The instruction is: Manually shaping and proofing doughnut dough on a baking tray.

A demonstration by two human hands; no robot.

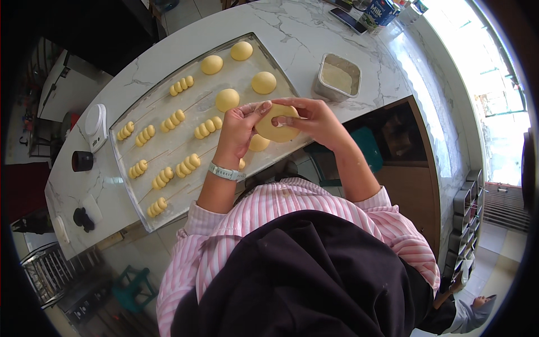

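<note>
My left hand [245, 126] and my right hand [310, 121] hold a flattened round of pale yellow dough [284, 134], with a small opening where my right fingers press into it. They are above a large metal tray [187, 220] bearing several smooth dough balls [241, 50] at the back right and several coiled dough pieces [181, 85] on thin skewers. Another ball [259, 145] is partly hidden beneath the held dough.
A square metal tin [337, 78] stands right of the tray on the marble counter [292, 28]; a white scale [96, 124] and dark cup [82, 161] lie left. Phone [348, 20] and carton [373, 16] sit behind. Another person [471, 312] is at lower right.
</note>
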